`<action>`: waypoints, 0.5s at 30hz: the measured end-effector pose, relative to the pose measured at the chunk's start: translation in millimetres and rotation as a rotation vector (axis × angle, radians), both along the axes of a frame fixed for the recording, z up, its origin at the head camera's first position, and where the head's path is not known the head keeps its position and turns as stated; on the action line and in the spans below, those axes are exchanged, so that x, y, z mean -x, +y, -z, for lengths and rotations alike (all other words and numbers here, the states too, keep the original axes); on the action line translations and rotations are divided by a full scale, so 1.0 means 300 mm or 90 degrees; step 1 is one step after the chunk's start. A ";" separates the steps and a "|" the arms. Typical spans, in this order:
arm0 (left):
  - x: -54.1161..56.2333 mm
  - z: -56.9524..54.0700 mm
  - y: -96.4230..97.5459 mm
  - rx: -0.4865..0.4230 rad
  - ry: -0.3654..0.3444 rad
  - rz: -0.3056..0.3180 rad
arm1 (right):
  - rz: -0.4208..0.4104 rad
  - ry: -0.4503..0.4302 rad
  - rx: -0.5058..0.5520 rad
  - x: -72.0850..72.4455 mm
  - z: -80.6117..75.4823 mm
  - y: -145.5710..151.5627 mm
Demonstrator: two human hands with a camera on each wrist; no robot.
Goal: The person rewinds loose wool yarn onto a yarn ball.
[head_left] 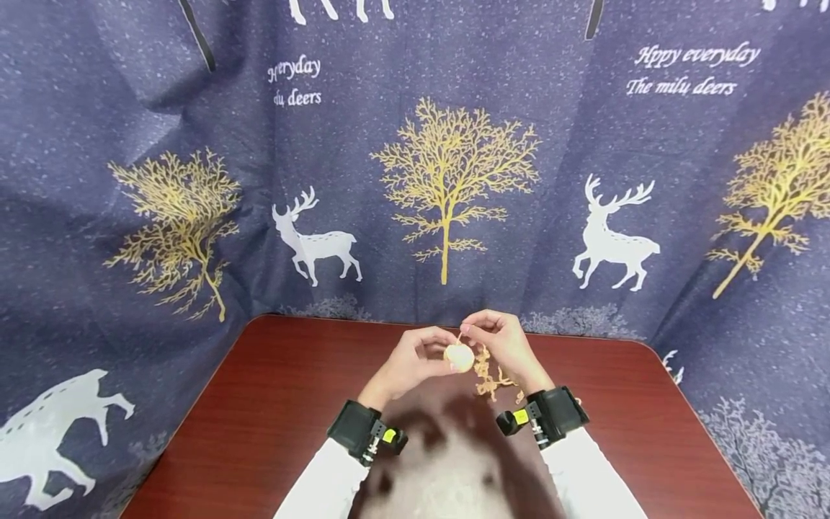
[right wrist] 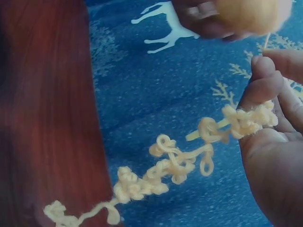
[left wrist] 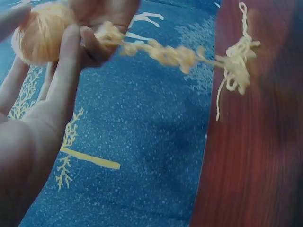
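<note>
A pale yellow ball of yarn (head_left: 459,357) is gripped between the fingers and thumb of my left hand (head_left: 418,358), above the far part of the table. Just to its right, my right hand (head_left: 504,344) pinches the strand (right wrist: 266,41) that runs from the ball. A looped, tangled length of the same yarn (right wrist: 173,165) passes by the right palm and hangs down towards the table. In the left wrist view the ball (left wrist: 45,33) sits among spread fingers, and the tangled yarn's end (left wrist: 235,66) shows against the red wood.
The reddish-brown table (head_left: 259,404) has rounded far corners. Behind it hangs a dark blue curtain (head_left: 415,58) printed with white deer and golden trees. Each wrist wears a black strap (head_left: 355,431) with a small camera.
</note>
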State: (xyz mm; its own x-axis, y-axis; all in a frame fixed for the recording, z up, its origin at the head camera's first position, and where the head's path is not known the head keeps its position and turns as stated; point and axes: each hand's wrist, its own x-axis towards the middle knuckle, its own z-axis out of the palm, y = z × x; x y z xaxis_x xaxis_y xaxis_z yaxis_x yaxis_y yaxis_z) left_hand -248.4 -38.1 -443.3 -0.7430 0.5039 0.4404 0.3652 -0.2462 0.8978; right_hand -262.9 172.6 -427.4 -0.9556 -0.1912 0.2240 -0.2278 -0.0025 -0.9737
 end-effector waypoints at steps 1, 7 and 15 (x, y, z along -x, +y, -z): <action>-0.002 -0.003 0.002 -0.029 -0.011 -0.006 | -0.008 -0.005 0.007 0.001 0.011 -0.001; 0.002 -0.016 0.008 -0.135 -0.099 -0.079 | -0.016 -0.013 -0.011 -0.020 0.054 -0.022; 0.018 0.007 0.016 0.001 -0.059 -0.294 | 0.010 0.041 -0.129 -0.060 0.039 -0.053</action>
State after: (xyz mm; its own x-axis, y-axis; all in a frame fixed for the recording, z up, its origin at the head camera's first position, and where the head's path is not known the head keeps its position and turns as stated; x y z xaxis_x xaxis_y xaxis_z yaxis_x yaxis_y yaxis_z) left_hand -253.9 -33.2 -445.4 -0.9260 0.1125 0.3603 0.3537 -0.0753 0.9323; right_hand -244.9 156.7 -439.0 -0.9439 -0.2243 0.2425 -0.2874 0.1956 -0.9376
